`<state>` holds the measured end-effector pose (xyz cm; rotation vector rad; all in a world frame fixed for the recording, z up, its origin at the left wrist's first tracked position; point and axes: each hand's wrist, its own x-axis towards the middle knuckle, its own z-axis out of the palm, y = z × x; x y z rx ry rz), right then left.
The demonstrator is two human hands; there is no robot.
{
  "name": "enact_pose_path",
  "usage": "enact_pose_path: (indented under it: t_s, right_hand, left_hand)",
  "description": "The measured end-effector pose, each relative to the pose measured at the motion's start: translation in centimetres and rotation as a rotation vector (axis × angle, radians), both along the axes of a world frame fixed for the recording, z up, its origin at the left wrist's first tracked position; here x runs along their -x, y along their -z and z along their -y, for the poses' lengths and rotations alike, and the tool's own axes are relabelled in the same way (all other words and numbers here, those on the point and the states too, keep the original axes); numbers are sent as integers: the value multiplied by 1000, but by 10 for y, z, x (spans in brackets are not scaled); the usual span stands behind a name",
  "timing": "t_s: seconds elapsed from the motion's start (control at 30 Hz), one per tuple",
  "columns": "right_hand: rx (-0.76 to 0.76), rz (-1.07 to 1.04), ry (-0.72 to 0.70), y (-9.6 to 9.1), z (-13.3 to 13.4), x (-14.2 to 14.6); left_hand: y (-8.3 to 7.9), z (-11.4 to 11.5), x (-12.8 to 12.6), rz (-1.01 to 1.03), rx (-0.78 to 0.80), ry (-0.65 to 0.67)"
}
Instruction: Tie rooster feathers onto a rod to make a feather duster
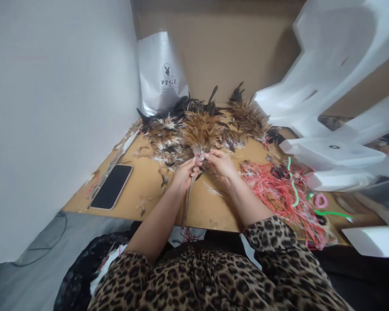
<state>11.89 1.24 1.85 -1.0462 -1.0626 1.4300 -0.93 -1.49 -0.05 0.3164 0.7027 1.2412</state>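
My left hand (185, 172) is closed around a thin stick (188, 203), whose lower end slants down past the table's front edge. A full bunch of brown feathers (201, 127) fans out beyond my fingers. At its pale, pinkish base, the fingertips of my right hand (223, 165) are pinched together beside the left ones. What exactly lies between these fingertips is too small to make out. Loose brown, white and black feathers (165, 142) lie around the bunch.
A phone (112, 187) lies on the table (152, 185) at left, beside the white wall. Behind the feathers stands a silver bag (162, 73). Another feather bunch (249, 114) lies back right. Pink strings (275, 190) spread near white machine parts (333, 149). A black bag (81, 263) sits below.
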Motion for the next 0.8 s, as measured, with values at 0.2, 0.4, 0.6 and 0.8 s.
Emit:
enact_pose_path:
  t_s: [0.2, 0.4, 0.6, 0.8]
  right_hand:
    - [83, -9, -51, 9, 0, 2]
    - [89, -46, -46, 20, -3, 6]
    - [70, -116, -49, 25, -2, 11]
    - [18, -128, -56, 31, -1, 11]
  left_hand:
    - [8, -3, -1, -26, -59, 13]
    - [7, -1, -5, -108, -132, -47]
    - [8, 1, -7, -217, -203, -74]
    - [10, 3, -10, -297, -243, -124]
